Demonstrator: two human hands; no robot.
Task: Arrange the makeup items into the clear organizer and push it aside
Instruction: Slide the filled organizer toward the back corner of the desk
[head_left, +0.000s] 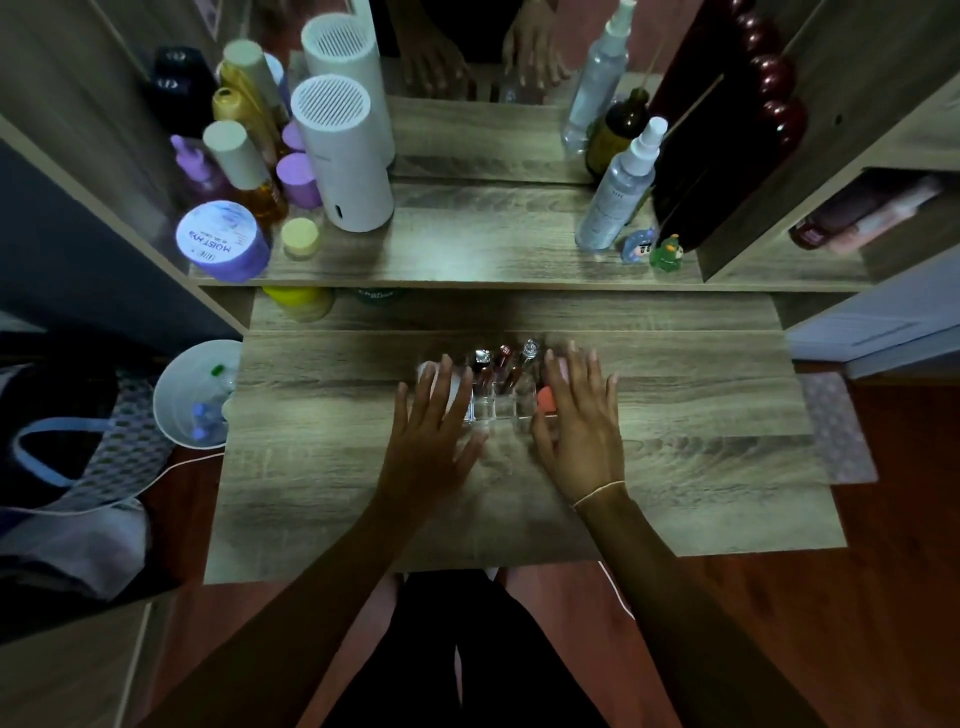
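Tabletop (675, 467): organizer (501, 408) seemingly between hands (579, 415)

Grey-brown wood-grain laminate desk surface (675, 467), seen from above. At its centre stands a clear acrylic compartmented organizer (501, 410), holding upright lipstick-like tubes (506, 364) and an orange egg-shaped makeup sponge (546, 400). Two bare hands rest on the desk, touching the organizer: the left hand (434, 431) at its 9 o'clock side, the right hand (582, 421) at its 3 o'clock side, both with fingers spread flat. Toward 12 o'clock a raised wood-grain shelf (467, 244) carries a white cylindrical appliance with a slotted top (345, 156) at 11 o'clock and a clear spray bottle with a white nozzle (621, 192) at 1 o'clock.
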